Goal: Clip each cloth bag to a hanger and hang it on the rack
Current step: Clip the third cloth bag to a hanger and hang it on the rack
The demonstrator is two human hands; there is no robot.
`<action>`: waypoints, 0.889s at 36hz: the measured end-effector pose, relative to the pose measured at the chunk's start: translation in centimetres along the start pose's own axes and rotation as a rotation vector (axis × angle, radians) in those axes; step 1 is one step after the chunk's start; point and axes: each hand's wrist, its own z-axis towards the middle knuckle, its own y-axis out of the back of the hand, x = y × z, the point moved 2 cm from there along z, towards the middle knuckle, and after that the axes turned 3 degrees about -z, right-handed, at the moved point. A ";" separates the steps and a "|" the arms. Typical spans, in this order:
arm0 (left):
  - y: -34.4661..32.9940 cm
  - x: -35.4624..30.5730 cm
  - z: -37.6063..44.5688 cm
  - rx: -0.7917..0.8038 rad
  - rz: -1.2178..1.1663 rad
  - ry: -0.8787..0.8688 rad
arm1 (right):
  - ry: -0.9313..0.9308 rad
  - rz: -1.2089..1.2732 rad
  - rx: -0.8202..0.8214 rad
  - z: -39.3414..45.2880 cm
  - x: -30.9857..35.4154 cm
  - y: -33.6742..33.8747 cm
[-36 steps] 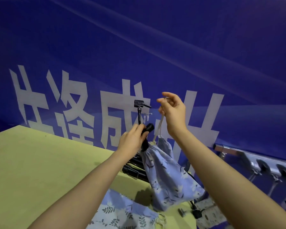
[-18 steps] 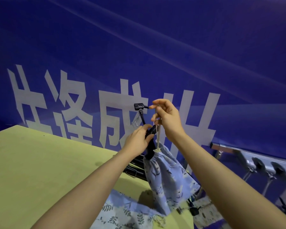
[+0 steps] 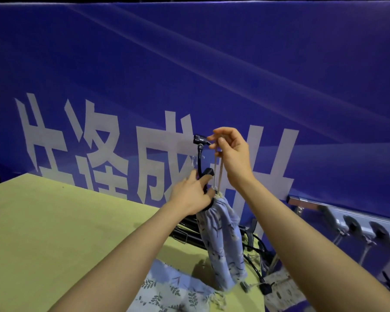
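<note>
Your left hand (image 3: 190, 194) grips the hanger (image 3: 199, 158) mid-frame, right hand (image 3: 232, 152) pinching the bag (image 3: 223, 239) cord at the clip; slip, and it drops.

Compared with a second ago, the right hand (image 3: 231, 154) is now higher and its fingertips (image 3: 211, 138) touch the upper clip (image 3: 199, 139) of the black hanger (image 3: 199, 161); before, it was beside the clip, apart from it. The drawstring (image 3: 218, 174) now runs up taut from the bag's gathered mouth to this hand. The left hand (image 3: 190, 194) now presses against the gathered top of the blue cloth bag (image 3: 223, 242), lower on the hanger than before. The bag hangs straighter and narrower now, less spread to the right.
</note>
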 end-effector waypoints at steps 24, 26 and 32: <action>1.0 -9.6 -0.8 0.109 0.180 0.101 | 0.171 -0.116 0.005 -2.4 6.7 6.5; 0.7 -11.4 -1.4 0.090 0.125 0.110 | 0.162 -0.160 -0.030 -3.0 7.1 8.5; -1.5 -16.9 -3.3 0.094 0.102 0.137 | 0.192 -0.322 -0.130 -5.6 7.9 14.5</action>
